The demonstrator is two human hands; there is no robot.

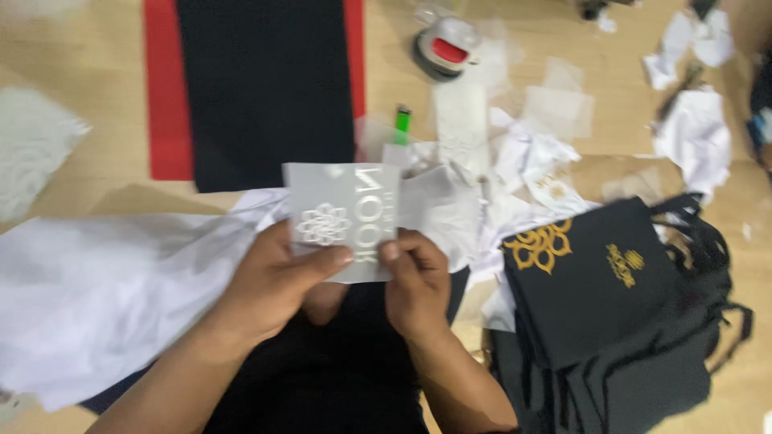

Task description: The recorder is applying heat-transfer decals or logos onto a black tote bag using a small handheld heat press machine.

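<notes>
Wooden floor (96, 72) is lying under everything; the left hand (277, 281) and right hand (414, 281) are both pinching a grey sticker sheet (342, 213), lifting it up to see it, beside black bags (595, 297)

Stack of black bags (611, 321) with gold emblems, green lighter (402, 123), tape roll (445, 50), crumpled white scraps (696, 133).

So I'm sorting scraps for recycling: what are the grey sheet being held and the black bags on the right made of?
The grey sheet looks like thin glossy plastic film, since it catches glare and stays flat. The black bags look like matte woven fabric, soft-edged, with gold printing.
</notes>
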